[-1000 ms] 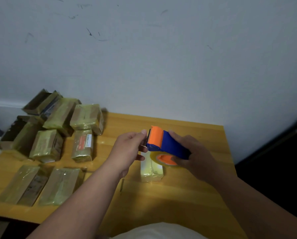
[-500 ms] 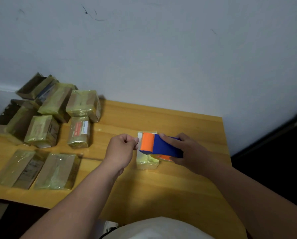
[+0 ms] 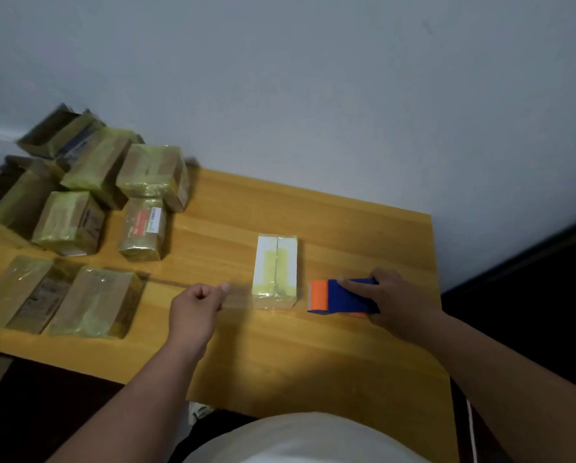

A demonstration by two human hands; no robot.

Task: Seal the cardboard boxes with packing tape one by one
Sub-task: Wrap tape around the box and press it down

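From the head view, the white box I am sealing stands near the middle of the tabletop, its top seam running away from me with a yellowish strip of tape already along part of it. My right hand lies just to the right of the box, fingers curled over the blue and orange tape dispenser, which sits low by the tabletop with its orange end turned toward the box. My left hand is to the left of the box, apart from it, fingers curled in with the thumb against the forefinger; a faint sheen between it and the box may be tape pulled taut, but I cannot tell for sure. I judge the step in hand to be laying a band across the box near its front end. To do it well I would keep any strip tight and level, bring it down square to the seam, press from the middle outward so no bubbles stay, and steady the box since it is light and may slide. To the far left of the box lies the pile of wrapped boxes.
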